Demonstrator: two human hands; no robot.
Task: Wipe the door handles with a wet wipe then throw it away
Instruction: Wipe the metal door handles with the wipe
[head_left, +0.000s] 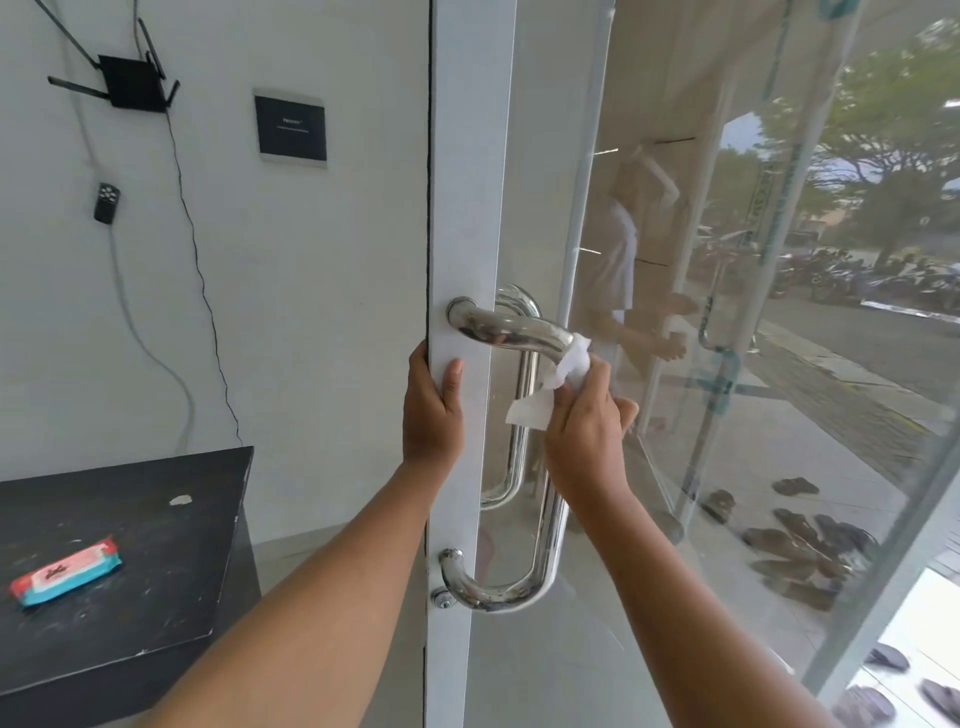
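wiping under way at the top bend of the near handle

the wiping step is in hand. the right hand (587, 431) has its fingers curled round a bunched white wet wipe (550, 384) and presses it to the near handle (506, 328), just where the top arm bends down into the long upright bar. a loose flap of the wipe hangs to the left of the fingers. the left hand (434, 410) grips the edge of the white door frame (467, 182), thumb on the face and fingers round the far side, which looks meant to steady the door.

the next move probably calls for drawing the wipe down the upright bar to the lower bend, keeping it wrapped round the chrome. the far handle (519, 457), seen through the glass, likely needs a reach round the door.

as for containers, a red and blue pack of wipes (66, 571) lies flat on the black table (156, 545) to the left. whether its flap is sealed, or how many wipes are left, cannot be told. no bin is in view, so the throwing away will take a search elsewhere.
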